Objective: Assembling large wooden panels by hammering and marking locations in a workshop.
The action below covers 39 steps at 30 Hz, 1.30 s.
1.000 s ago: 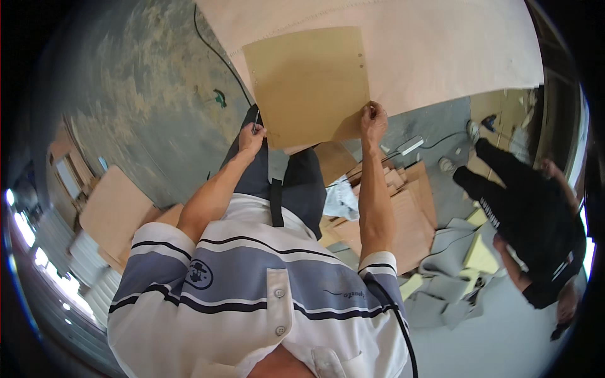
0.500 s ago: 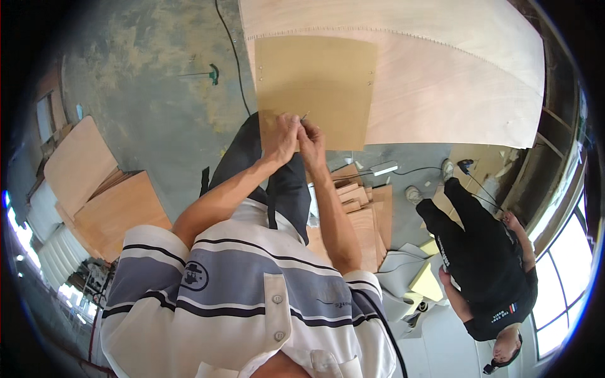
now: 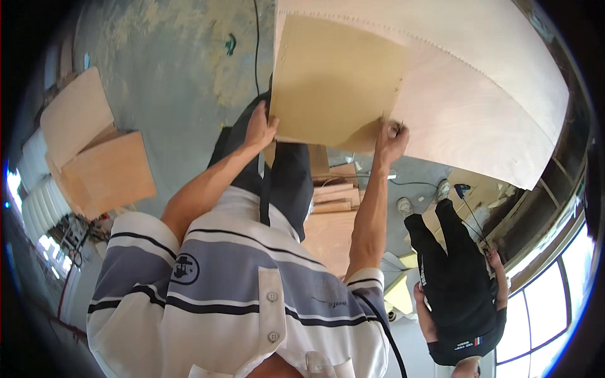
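Note:
A flat tan panel (image 3: 340, 79) with small marks along its side edges lies over a large pale plywood sheet (image 3: 479, 104). My left hand (image 3: 259, 129) pinches the panel's near left corner, with the thumb over its edge. At the near right corner, my right hand (image 3: 392, 146) is closed around a thin, dark pencil-like stick (image 3: 399, 128). Its fingers touch the panel's edge there. Most of the stick is hidden in the fingers, so its exact kind cannot be made out.
Cut plywood pieces (image 3: 335, 196) are stacked on the floor by my legs. More boards (image 3: 113, 173) lean at the left. A green tool (image 3: 230, 44) and a black cable (image 3: 256, 50) lie on the floor. A co-worker in black (image 3: 460, 271) stands at the right, holding a cord.
My hands were together over the panel's near edge with the thin stick; they have parted to its two near corners. The panel now sits turned slightly, along with the view.

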Motion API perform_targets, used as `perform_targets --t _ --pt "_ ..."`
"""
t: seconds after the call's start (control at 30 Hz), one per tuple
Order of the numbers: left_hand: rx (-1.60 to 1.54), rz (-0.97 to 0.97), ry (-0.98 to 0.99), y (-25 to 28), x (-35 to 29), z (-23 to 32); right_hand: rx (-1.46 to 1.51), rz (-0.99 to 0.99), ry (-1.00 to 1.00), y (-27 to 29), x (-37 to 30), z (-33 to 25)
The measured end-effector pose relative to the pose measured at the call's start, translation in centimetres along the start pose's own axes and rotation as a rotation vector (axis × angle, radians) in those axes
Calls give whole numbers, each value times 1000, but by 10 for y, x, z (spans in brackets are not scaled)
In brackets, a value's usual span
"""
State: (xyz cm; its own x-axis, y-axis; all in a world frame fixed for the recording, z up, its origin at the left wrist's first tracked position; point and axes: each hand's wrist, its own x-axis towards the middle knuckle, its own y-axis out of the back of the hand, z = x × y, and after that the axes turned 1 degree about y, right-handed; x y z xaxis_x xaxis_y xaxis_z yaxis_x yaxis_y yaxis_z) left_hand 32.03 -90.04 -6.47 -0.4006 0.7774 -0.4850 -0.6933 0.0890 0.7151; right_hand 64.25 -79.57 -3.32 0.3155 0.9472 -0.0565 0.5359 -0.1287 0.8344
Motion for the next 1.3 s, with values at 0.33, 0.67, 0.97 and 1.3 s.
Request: perform_targets --t 0.33,0.67,0.97,1.3 --pt "-204 -149 43 -13 -46 -13 -188 -62 -85 -26 22 -33" --pt "80 -21 -65 -11 -71 14 81 107 62 -26 25 -20" --pt "62 -35 -83 -5 -66 17 38 -4 3 -35 33 -25" --pt "73 -12 -151 -4 -63 6 67 47 8 -39 32 -34"
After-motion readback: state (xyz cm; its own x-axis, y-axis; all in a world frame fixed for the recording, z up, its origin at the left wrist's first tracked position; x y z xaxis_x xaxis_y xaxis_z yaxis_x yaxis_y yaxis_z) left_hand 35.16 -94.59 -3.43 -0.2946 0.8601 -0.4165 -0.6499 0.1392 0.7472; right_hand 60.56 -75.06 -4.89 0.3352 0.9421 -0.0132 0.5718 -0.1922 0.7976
